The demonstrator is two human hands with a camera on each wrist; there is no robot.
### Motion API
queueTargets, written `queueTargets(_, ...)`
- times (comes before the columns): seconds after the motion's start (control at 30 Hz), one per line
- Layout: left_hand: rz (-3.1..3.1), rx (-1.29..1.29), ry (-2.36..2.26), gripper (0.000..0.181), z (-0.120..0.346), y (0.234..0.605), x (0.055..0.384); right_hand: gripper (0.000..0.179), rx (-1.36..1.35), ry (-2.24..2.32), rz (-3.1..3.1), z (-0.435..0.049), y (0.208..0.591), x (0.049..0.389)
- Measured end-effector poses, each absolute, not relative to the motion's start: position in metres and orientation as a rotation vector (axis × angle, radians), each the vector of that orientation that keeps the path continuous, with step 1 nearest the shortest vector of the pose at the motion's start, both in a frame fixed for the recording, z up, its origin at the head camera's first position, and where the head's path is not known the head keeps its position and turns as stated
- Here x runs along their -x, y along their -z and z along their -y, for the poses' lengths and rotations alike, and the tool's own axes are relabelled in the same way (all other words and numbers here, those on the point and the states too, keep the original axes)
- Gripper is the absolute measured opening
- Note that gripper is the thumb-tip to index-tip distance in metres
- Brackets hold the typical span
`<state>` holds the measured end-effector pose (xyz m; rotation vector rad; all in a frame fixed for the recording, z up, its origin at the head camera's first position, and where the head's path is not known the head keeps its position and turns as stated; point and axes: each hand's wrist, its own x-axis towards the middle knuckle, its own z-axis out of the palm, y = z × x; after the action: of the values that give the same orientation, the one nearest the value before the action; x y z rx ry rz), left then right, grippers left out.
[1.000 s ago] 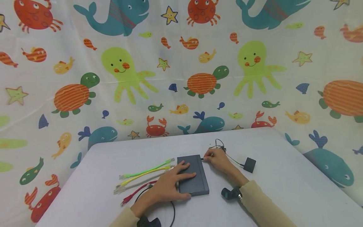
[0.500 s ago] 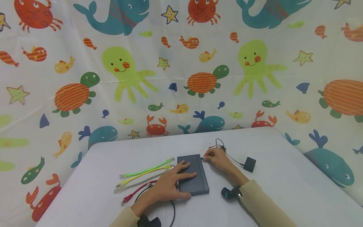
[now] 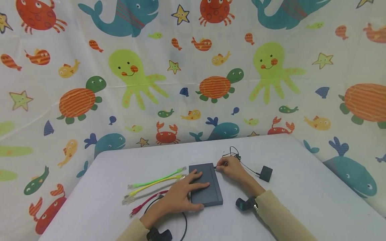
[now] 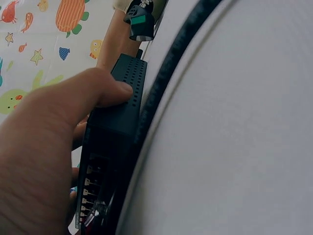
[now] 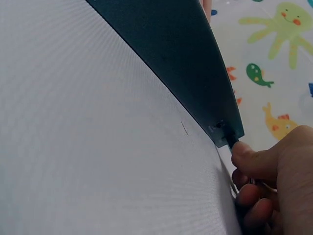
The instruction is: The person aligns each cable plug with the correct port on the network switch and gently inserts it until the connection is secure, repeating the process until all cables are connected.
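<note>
A dark grey network switch lies flat on the white table, with a row of ports on its left side and a vented near side. My left hand holds it, fingers spread across the top and thumb bent over the vented side. At the far right corner, my right hand pinches a black power plug at the jack. The plug's tip is hidden at the switch. A thin black cord runs from beside this hand to a square black power adapter.
Left of the switch lie a green, a yellow, a grey and a red network cable. A black cable passes under my left wrist. A cloth printed with sea animals hangs behind the table.
Both hands keep their places on the switch and the plug. The head view shifts very slightly; nothing else visibly moves.
</note>
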<state>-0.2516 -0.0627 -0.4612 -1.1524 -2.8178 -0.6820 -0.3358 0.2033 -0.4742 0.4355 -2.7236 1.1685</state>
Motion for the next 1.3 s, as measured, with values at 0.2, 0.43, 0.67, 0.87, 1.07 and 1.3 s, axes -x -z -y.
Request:
queueTargets(0.2,2.819,1.172,0.658,0.065,0.063,0.464,0.253,0.004,-0.460,-1.167,2.728,-0.205,0.472,0.334)
queueTargets(0.43,2.841,1.161,0.672,0.065,0.063,0.462,0.253,0.008,-0.456,-1.263,2.734,-0.207,0.470,0.335)
queueTargets(0.67,2.892,1.167,0.711,0.066,0.064,0.459,0.252,0.004,-0.509,-1.285,2.766,-0.207,0.466,0.334)
queueTargets(0.87,2.930,1.157,0.722,0.066,0.064,0.455,0.252,0.012,-0.576,-1.241,2.841,-0.208,0.454,0.333)
queueTargets(1.07,2.968,1.136,0.677,0.067,0.063,0.454,0.252,0.046,-0.666,-1.155,2.975,-0.207,0.434,0.328)
queueTargets(1.3,3.011,1.111,0.538,0.072,0.064,0.441,0.247,0.100,-0.846,-0.982,3.185,-0.195,0.416,0.310)
